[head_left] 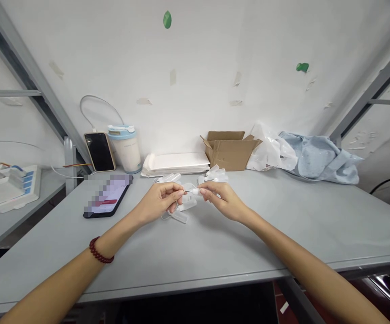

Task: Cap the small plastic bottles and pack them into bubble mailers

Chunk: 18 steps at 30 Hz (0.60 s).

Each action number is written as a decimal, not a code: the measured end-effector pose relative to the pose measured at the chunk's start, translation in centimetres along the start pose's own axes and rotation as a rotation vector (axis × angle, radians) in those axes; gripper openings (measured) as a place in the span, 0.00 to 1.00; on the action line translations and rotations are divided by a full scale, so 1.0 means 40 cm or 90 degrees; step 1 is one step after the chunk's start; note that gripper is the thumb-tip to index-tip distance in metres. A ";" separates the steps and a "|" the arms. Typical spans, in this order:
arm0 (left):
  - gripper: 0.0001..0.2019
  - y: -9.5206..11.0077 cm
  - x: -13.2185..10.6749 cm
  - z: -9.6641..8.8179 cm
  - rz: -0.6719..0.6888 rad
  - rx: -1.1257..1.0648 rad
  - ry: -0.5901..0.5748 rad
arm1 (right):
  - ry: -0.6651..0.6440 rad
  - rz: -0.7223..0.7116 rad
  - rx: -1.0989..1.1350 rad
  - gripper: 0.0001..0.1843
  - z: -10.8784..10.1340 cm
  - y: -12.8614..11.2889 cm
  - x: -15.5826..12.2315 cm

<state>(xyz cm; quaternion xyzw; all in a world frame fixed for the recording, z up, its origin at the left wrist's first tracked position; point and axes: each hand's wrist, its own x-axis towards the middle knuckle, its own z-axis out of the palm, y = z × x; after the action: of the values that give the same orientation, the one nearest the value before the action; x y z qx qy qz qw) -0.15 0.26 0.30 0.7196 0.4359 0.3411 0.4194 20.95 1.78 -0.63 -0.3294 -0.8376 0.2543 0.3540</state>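
My left hand and my right hand meet over the middle of the grey table. Both pinch a small white plastic part between thumb and fingertips, the left from the left end, the right from the right end. Under and behind the hands lies a loose heap of small clear plastic pieces, some of them tube-shaped. A dark red bead bracelet sits on my left wrist.
A phone lies flat at the left, another phone leans on the wall beside a white lidded cup. At the back stand stacked white trays, an open cardboard box, a plastic bag and blue cloth.
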 end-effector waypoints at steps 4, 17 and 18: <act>0.13 0.001 0.002 0.000 0.005 0.001 0.005 | 0.001 -0.003 0.006 0.18 0.001 -0.001 0.000; 0.11 0.004 0.001 0.002 -0.001 -0.016 0.001 | 0.006 -0.006 0.010 0.17 0.001 -0.001 -0.002; 0.11 0.004 0.000 0.002 -0.001 -0.018 0.001 | 0.004 -0.007 0.009 0.17 0.001 -0.002 -0.002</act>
<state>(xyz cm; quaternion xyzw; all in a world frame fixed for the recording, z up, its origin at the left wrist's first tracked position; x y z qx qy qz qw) -0.03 0.20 0.42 0.7130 0.4321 0.3471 0.4294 20.93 1.68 -0.65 -0.3235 -0.8363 0.2570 0.3604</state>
